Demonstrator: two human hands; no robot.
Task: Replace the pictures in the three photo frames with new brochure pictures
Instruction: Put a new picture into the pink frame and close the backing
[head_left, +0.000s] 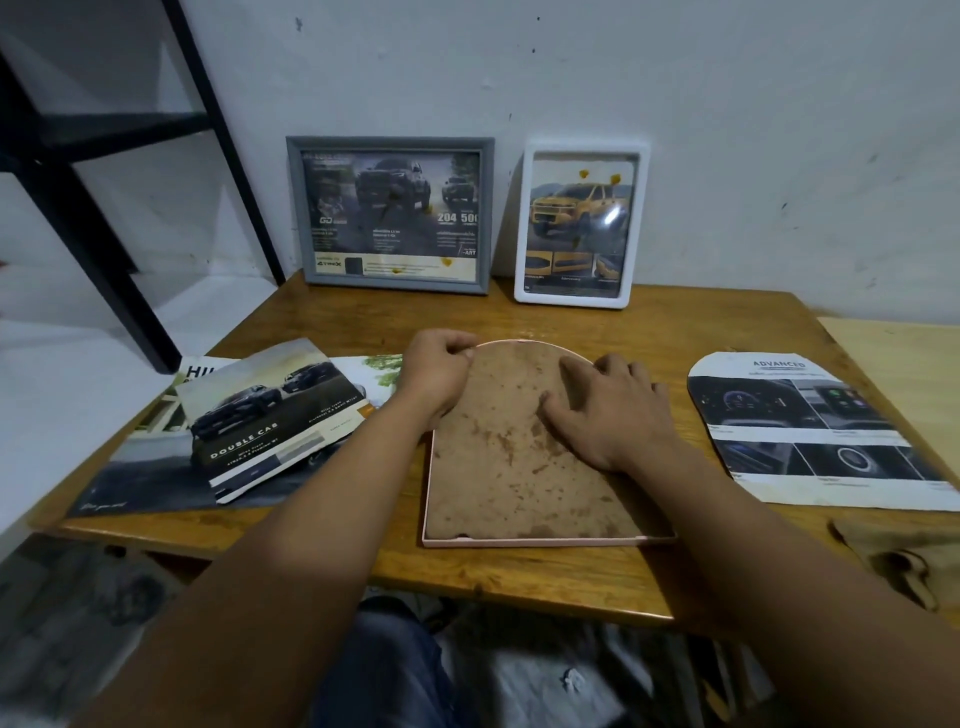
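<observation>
In the head view, an arch-topped pink frame (519, 542) is lying face down on the wooden table (519, 577), its stained brown backing board (498, 457) facing up. The left hand (441, 371) is curling at the frame's upper left curve, fingertips pinching at the rim where board meets frame. The right hand (608, 410) is pressing down on the board's upper right part, fingers bent and spread, grasping nothing.

The board is looking thin, light and fairly stiff, likely fibreboard, worn and blotchy; it should lift easily once an edge is freed, though it may snap or flake if bent hard. The best hold is probably the curved top edge, right under the left fingertips. The frame's rim seems slim and light, so it may slide unless pinned.

An arch-cut brochure picture (810, 431) is lying well to the right of the right hand. Loose brochure pages (249, 421) are lying just left of the left forearm. Beyond both hands, a grey frame (389, 215) and a white frame (581, 223) are leaning against the wall.
</observation>
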